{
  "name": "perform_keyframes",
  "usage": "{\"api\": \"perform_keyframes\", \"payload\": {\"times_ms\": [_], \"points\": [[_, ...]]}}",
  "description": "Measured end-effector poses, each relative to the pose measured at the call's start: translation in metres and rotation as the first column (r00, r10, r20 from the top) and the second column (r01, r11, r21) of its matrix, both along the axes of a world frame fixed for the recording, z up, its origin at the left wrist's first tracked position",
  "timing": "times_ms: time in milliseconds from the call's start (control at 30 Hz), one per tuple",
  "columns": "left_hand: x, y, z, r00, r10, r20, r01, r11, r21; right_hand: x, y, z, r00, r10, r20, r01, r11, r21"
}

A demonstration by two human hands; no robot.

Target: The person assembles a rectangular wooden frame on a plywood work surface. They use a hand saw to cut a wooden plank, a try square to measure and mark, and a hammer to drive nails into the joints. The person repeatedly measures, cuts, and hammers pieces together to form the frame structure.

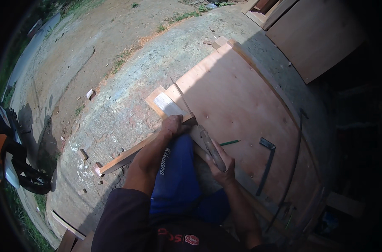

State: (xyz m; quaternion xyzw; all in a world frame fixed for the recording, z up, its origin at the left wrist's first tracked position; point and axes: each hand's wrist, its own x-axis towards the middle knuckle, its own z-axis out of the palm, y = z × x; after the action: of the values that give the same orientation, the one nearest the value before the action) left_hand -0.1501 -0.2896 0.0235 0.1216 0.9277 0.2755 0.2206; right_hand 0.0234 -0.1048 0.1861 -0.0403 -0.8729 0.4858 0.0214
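My right hand (pixel 223 163) is wrapped around the handle of a handsaw (pixel 184 97). Its narrow blade points away to the upper left and lies by the end of a long wooden plank (pixel 130 152). With closed fingers, my left hand (pixel 173 125) grips that plank near the end by the saw. The plank runs down to the left, across the front of my blue-clad legs. Just beyond my left hand is a short wooden piece (pixel 156 100) with a white patch (pixel 168 104) on it. Whether the saw teeth touch the wood cannot be made out.
A large plywood panel (pixel 241 96) lies to the right, bearing a green pencil (pixel 230 143), a try square (pixel 268 161) and a long dark bar (pixel 295 164). Small wood offcuts (pixel 82 154) dot the concrete at left. A motorcycle (pixel 21 164) stands far left; another wooden panel (pixel 315 40) is upper right.
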Motion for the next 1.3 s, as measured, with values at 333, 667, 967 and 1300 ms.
{"api": "perform_keyframes", "payload": {"times_ms": [333, 667, 967, 1300], "points": [[-0.006, 0.008, -0.006, 0.999, 0.041, -0.013, -0.041, 0.999, -0.004, 0.029, 0.023, 0.003, 1.000, -0.021, 0.023, 0.022, 1.000, -0.011], [0.024, 0.023, 0.007, 0.990, 0.138, -0.021, -0.138, 0.990, -0.019, 0.035, 0.034, 0.002, 0.997, 0.075, -0.032, -0.072, 0.995, 0.072], [0.021, 0.030, 0.000, 0.980, -0.156, -0.122, 0.149, 0.987, -0.060, 0.085, 0.046, -0.019, 0.998, -0.031, -0.061, 0.034, 0.998, 0.044], [0.003, 0.040, 0.009, 0.995, -0.090, -0.032, 0.089, 0.996, -0.028, 0.073, 0.001, -0.024, 0.973, -0.115, -0.200, 0.130, 0.989, 0.067]]}}
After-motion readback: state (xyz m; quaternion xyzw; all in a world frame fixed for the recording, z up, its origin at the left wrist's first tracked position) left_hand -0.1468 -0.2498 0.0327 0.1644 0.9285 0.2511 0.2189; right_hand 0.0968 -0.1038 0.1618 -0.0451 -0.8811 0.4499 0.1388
